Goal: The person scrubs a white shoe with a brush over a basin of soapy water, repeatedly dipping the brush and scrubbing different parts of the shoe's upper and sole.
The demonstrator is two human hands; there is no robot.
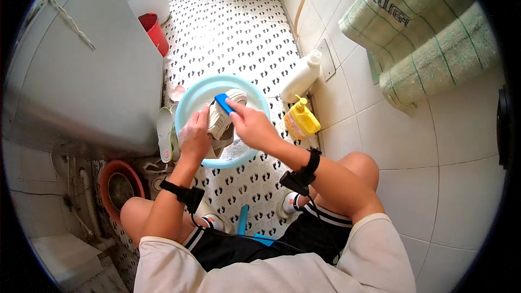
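Observation:
A light blue basin (262,103) with whitish suds in it stands on the floor in front of me. Over it, my left hand (195,134) is wrapped round a white shoe (218,123), which is tilted with its far end near the basin's middle. My right hand (252,126) grips a blue brush (223,103) and presses it against the shoe's upper side. The brush's bristles are hidden from this side. Dark straps with small devices sit on both of my forearms.
A white bottle (300,80) and a yellow pump bottle (303,121) stand right of the basin by the tiled wall. Left are a pale insole (165,130), a large grey-white appliance (103,70) and a reddish tub (111,176). A red bucket (155,34) stands farther back; a green towel (401,38) hangs right.

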